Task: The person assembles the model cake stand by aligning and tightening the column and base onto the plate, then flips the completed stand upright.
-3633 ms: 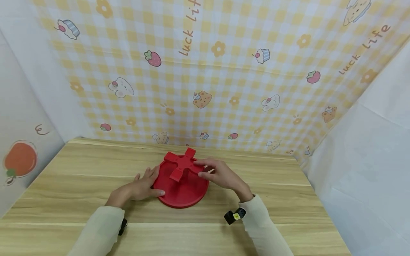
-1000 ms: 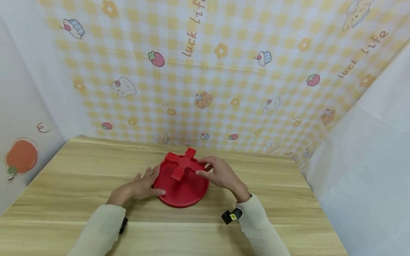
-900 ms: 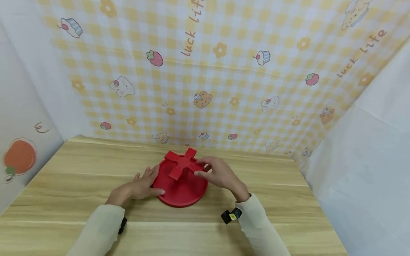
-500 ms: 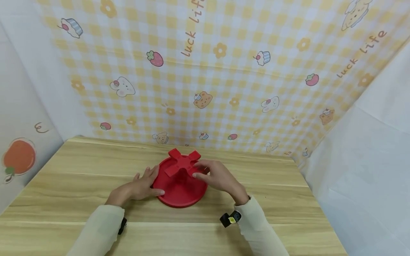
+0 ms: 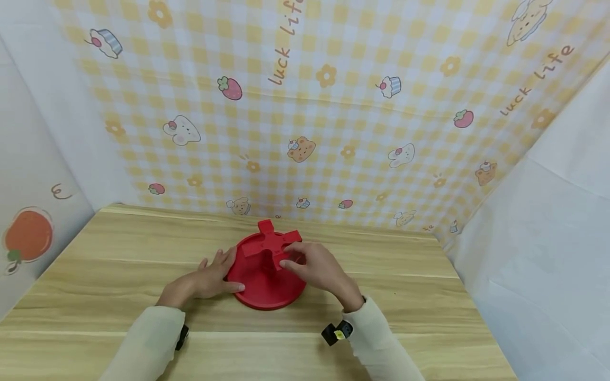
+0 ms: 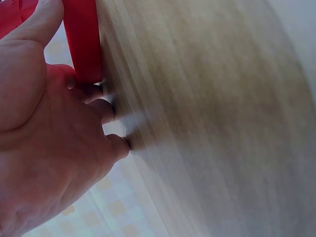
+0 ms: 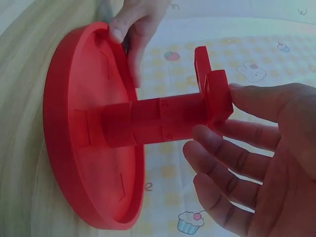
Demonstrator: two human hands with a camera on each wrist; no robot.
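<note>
A red stand has a dish-like round base (image 5: 264,291) with a raised rim, a central column (image 7: 155,118) and a four-armed cross top (image 5: 272,242). In the right wrist view, raised markings show on the column. At the base's left side, my left hand (image 5: 212,278) holds the rim, thumb over the edge and fingers along the outside; its other fingertips meet the table in the left wrist view. My right hand (image 5: 319,267) pinches the near right arm of the cross between thumb and index finger, the other fingers loosely bent beneath.
The stand is on a wood-grain table (image 5: 119,264). Behind it hangs a yellow-checked cloth (image 5: 333,132) with printed cartoons, and pale cloth panels (image 5: 548,238) close off both sides. Each wrist wears a black strapped device (image 5: 337,332).
The cross top has turned clockwise as seen from above. My right hand has moved slightly left and nearer the front with the arm it pinches. My left hand has stayed on the rim.
</note>
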